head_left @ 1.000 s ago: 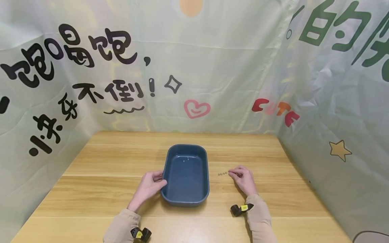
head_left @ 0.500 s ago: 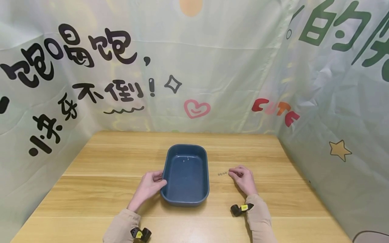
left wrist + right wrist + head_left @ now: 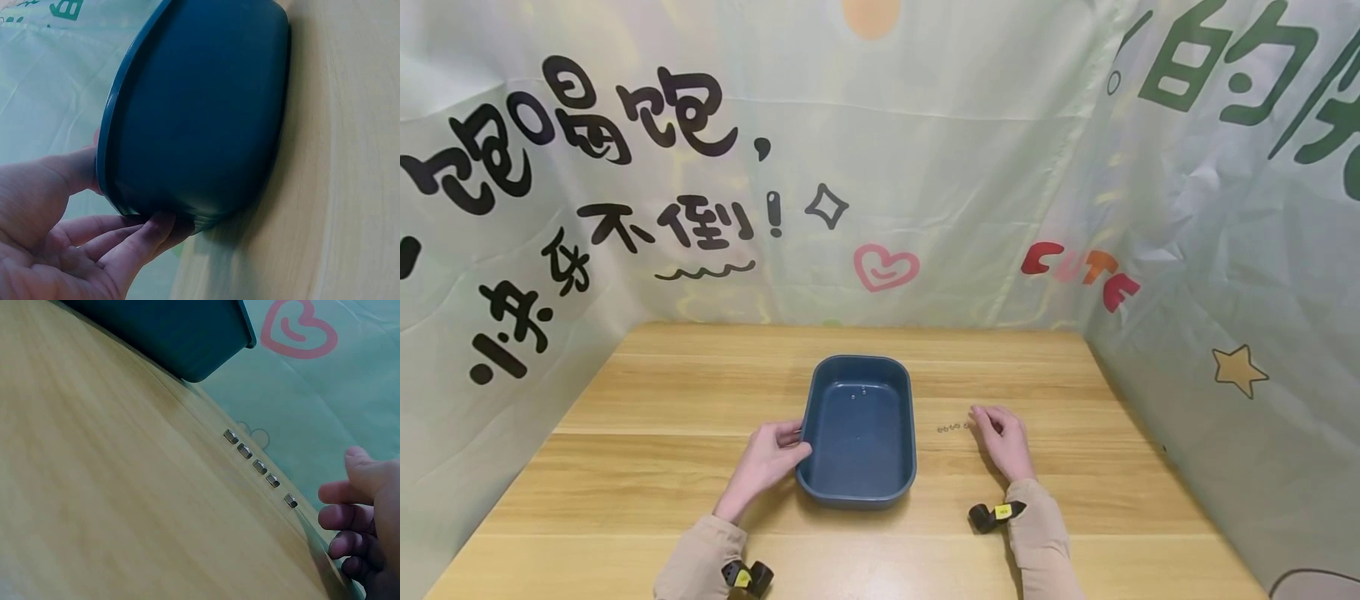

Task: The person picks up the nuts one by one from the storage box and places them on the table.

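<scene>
A deep blue rectangular bin (image 3: pixel 859 442) stands on the wooden table. My left hand (image 3: pixel 767 458) grips its left wall, thumb over the rim and fingers against the outside, as the left wrist view also shows. To the bin's right lies a short row of several small metal nuts (image 3: pixel 259 466). The nut nearest my right hand (image 3: pixel 290 500) sits slightly apart from the others. My right hand (image 3: pixel 1003 437) hovers just right of the row, fingers loosely curled with nothing between them. Tiny shiny spots show on the bin's floor near its far end.
The wooden table (image 3: pixel 700 383) is enclosed by printed fabric walls (image 3: pixel 955 192) at the back and both sides. A small black wrist camera (image 3: pixel 996 517) is strapped at the right sleeve, another camera (image 3: pixel 748 577) at the left.
The right fingers have let go of the nut at the row's right end and drawn back slightly to the right, uncovering it. The left hand and bin stay where they were.
</scene>
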Demonstrator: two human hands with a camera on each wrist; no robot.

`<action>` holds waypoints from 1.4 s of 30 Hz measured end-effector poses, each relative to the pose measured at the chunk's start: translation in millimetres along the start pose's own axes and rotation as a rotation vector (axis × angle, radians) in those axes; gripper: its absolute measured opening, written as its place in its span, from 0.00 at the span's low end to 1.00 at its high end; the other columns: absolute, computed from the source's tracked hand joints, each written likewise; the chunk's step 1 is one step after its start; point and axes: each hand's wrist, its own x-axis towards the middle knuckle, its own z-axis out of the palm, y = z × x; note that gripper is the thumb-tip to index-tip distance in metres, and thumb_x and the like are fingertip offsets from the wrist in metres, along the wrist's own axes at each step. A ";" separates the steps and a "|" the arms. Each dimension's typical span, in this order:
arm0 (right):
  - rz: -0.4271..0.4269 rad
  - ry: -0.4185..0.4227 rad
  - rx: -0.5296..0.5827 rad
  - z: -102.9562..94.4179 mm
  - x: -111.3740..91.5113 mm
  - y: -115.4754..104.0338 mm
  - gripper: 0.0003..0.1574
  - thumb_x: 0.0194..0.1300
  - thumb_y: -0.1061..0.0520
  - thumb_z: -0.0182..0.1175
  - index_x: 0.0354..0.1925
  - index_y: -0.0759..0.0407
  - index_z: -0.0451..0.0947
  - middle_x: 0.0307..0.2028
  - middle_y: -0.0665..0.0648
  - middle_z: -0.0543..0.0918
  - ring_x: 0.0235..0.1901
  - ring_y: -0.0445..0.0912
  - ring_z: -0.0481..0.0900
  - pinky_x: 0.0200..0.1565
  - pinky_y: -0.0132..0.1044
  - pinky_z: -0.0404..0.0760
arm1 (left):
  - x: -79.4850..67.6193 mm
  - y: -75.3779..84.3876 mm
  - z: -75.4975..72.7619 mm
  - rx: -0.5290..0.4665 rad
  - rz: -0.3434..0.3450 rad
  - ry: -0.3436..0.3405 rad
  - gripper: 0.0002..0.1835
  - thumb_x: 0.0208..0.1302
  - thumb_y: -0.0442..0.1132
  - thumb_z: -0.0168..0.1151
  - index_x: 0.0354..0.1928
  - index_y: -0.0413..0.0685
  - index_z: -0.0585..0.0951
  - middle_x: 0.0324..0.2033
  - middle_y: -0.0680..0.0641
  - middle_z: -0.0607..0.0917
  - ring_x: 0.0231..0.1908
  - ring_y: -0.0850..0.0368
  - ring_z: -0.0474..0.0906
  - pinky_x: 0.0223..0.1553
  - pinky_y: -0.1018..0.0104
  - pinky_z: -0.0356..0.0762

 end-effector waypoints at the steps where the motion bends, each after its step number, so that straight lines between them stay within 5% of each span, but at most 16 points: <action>1: -0.001 0.001 0.003 -0.1 -0.2 0.0 0.16 0.73 0.53 0.59 0.43 0.62 0.88 0.41 0.61 0.89 0.36 0.33 0.75 0.39 0.24 0.75 | -0.1 0.2 -0.1 0.002 -0.002 0.001 0.25 0.57 0.28 0.63 0.57 0.23 0.78 0.51 0.27 0.85 0.50 0.35 0.86 0.52 0.52 0.88; 26: 0.127 0.071 0.003 -5.0 8.5 -15.5 0.22 0.74 0.50 0.56 0.53 0.65 0.84 0.48 0.67 0.87 0.36 0.36 0.77 0.40 0.24 0.77 | 0.7 0.5 -0.9 0.018 -0.007 0.006 0.24 0.56 0.28 0.63 0.57 0.23 0.78 0.50 0.26 0.85 0.51 0.35 0.86 0.53 0.51 0.88; 31: 0.123 0.054 0.005 -6.9 11.2 -20.8 0.23 0.75 0.49 0.54 0.55 0.63 0.83 0.50 0.66 0.87 0.41 0.43 0.80 0.45 0.26 0.78 | 0.3 0.4 -1.3 0.018 -0.010 0.002 0.24 0.57 0.28 0.63 0.57 0.23 0.78 0.51 0.27 0.85 0.51 0.35 0.86 0.53 0.51 0.87; 42: 0.059 0.013 0.043 -9.7 14.7 -35.1 0.23 0.75 0.49 0.56 0.57 0.64 0.82 0.50 0.65 0.86 0.39 0.34 0.80 0.43 0.23 0.79 | 0.3 -0.7 -0.9 0.016 -0.014 0.008 0.24 0.57 0.27 0.63 0.56 0.24 0.79 0.50 0.27 0.85 0.51 0.35 0.86 0.53 0.51 0.87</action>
